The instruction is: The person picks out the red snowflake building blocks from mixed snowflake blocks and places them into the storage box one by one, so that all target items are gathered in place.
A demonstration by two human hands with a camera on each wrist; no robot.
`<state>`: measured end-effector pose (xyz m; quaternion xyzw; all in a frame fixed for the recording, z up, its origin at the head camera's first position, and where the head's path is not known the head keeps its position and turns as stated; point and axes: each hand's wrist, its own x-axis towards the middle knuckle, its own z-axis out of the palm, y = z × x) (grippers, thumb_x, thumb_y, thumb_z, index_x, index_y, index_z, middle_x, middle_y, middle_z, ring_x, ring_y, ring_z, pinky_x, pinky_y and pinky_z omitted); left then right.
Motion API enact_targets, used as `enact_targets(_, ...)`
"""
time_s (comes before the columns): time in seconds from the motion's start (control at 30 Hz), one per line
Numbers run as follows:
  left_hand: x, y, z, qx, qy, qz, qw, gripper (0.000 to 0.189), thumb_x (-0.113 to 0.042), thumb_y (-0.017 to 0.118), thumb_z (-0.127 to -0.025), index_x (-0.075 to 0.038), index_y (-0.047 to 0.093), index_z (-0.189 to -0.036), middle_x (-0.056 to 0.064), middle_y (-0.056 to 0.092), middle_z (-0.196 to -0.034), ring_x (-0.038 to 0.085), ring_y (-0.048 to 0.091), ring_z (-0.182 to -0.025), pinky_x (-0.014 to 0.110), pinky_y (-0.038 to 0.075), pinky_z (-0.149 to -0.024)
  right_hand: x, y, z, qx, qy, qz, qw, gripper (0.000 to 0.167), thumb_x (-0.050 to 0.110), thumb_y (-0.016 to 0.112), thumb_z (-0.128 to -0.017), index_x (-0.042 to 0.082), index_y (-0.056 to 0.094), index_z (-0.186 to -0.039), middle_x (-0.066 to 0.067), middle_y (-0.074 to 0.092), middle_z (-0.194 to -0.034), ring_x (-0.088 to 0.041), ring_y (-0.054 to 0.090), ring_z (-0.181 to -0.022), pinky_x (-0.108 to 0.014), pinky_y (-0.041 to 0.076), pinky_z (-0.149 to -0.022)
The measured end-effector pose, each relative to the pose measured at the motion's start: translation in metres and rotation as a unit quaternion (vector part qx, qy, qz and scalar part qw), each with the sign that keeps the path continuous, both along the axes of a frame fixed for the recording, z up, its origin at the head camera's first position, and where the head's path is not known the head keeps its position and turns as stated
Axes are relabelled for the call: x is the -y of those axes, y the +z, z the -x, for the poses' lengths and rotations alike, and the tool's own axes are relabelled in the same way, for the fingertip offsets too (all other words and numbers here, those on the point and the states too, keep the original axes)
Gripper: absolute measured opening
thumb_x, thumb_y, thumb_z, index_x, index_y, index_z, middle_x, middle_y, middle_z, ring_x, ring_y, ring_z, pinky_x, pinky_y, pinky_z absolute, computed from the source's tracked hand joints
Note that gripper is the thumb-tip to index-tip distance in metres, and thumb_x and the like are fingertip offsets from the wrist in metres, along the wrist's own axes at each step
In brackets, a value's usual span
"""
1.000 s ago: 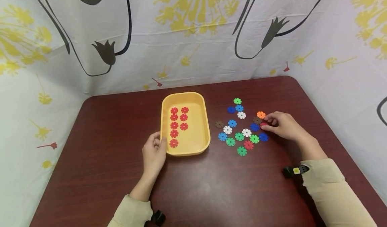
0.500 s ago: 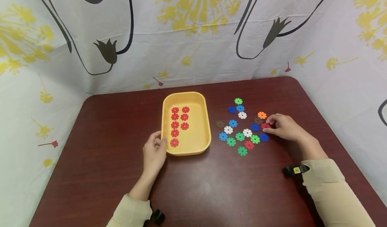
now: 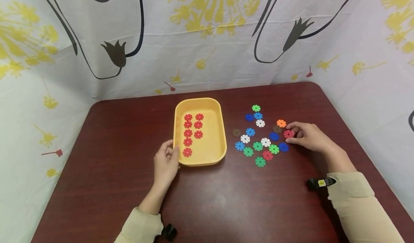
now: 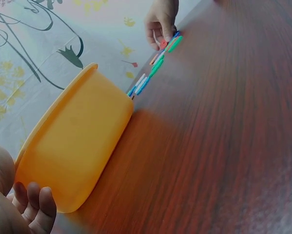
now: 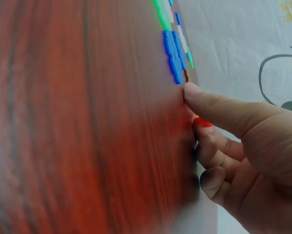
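Observation:
At the near left corner of the yellow tray point(image 3: 211, 142), my left hand point(image 3: 166, 161) grips the rim, thumb on the wall. In the left wrist view, the fingertips point(image 4: 47, 202) touch the tray's outer wall point(image 4: 82, 141). Several red notched plastic discs point(image 3: 188, 133) lie inside the tray in two columns. To the right, my right hand point(image 3: 307, 136) pinches another red disc point(image 3: 289, 134) between thumb and fingers, low over the table. In the right wrist view, the thumb and fingers mostly hide this red disc point(image 5: 203, 123).
Loose notched discs spread between tray and right hand: an orange disc point(image 3: 281, 123), a brown disc point(image 3: 277, 129), a dark blue disc point(image 3: 283, 147), a second red disc point(image 3: 267, 155), and several green, white and blue ones. Patterned cloth point(image 3: 207, 63) hangs behind the dark red table point(image 3: 210, 207).
My right hand has drawn the red disc slightly right, away from the brown and dark blue discs, so more of it shows. The left hand stays on the tray.

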<state>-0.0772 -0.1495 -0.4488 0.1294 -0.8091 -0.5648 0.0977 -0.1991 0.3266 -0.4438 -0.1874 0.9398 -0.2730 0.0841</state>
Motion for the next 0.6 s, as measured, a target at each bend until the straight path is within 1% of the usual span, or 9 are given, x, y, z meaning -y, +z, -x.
enact_targets(0.1, 0.0, 0.001, 0.0, -0.001, 0.0, -0.003, 1.0, 0.033, -0.015, 0.059, -0.101, -0.001, 0.059, -0.131, 0.007, 0.057, -0.072, 0.017, 0.054, -0.048, 0.027, 0.05, -0.043, -0.001, 0.0, 0.001, -0.007, 0.005, -0.002, 1.0, 0.035, 0.023, 0.081, -0.087, 0.0, 0.069, -0.112, -0.003, 0.064, -0.086, -0.012, 0.055, -0.064, -0.023, 0.048, -0.061)
enact_targets(0.23, 0.0, 0.001, 0.001, -0.003, -0.001, -0.004, 1.0, 0.033, -0.014, 0.059, -0.101, -0.001, 0.06, -0.131, 0.007, 0.057, -0.071, 0.017, 0.054, -0.048, 0.027, 0.05, -0.043, -0.002, -0.001, 0.0, -0.027, -0.004, -0.003, 0.9996, 0.032, 0.025, 0.081, -0.087, 0.001, 0.071, -0.105, -0.001, 0.064, -0.082, -0.011, 0.052, -0.061, -0.024, 0.047, -0.057)
enact_targets(0.43, 0.0, 0.001, 0.001, -0.004, -0.001, -0.003, 1.0, 0.033, -0.014, 0.06, -0.101, -0.001, 0.06, -0.131, 0.007, 0.057, -0.071, 0.017, 0.054, -0.048, 0.027, 0.05, -0.043, 0.003, -0.001, 0.001, -0.058, -0.027, 0.011, 0.9979, 0.037, 0.027, 0.083, -0.086, -0.001, 0.071, -0.107, -0.002, 0.065, -0.079, -0.013, 0.052, -0.063, -0.024, 0.046, -0.055)
enact_targets(0.6, 0.0, 0.0, 0.001, -0.005, 0.001, 0.002, 1.0, 0.033, -0.014, 0.06, -0.1, 0.0, 0.06, -0.13, 0.007, 0.057, -0.071, 0.017, 0.054, -0.048, 0.027, 0.05, -0.043, 0.016, -0.001, 0.003, -0.109, -0.044, 0.039, 0.9923, 0.036, 0.024, 0.085, -0.084, 0.0, 0.071, -0.107, -0.003, 0.064, -0.078, -0.014, 0.053, -0.065, -0.022, 0.046, -0.056)
